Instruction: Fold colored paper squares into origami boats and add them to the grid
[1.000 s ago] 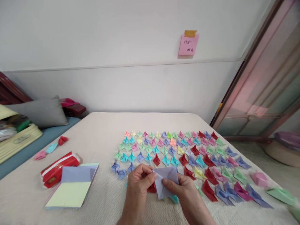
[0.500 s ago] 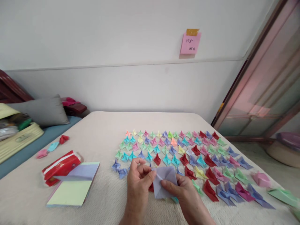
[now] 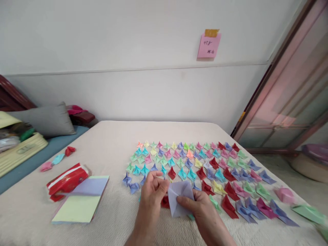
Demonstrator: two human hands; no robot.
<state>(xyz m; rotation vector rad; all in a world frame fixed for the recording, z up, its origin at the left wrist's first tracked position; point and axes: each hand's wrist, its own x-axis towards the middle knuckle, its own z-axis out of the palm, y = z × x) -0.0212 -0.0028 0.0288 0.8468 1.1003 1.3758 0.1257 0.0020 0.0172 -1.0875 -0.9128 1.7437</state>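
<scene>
A pale lavender paper piece (image 3: 179,198), partly folded, is held between both hands low in the middle of the view. My left hand (image 3: 151,194) pinches its left corner with thumb and fingers closed. On its lower right edge, my right hand (image 3: 200,208) grips it from beneath with fingers closed. Just beyond the hands, several small folded paper shapes (image 3: 194,164) in red, blue, green, pink and yellow lie in rows on the cream bedspread (image 3: 115,143).
A stack of coloured paper sheets (image 3: 79,201) and a red packet (image 3: 66,180) lie at the left. A few loose folded pieces (image 3: 57,159) sit near the bed's left edge. A grey pillow (image 3: 46,119), a pink wall note (image 3: 208,44) and a glass door (image 3: 294,95) surround the bed.
The lavender paper has been turned and tucked slightly in the hands, its shape narrower than before. The left fingers shifted along its corner. The view tilted a little.
</scene>
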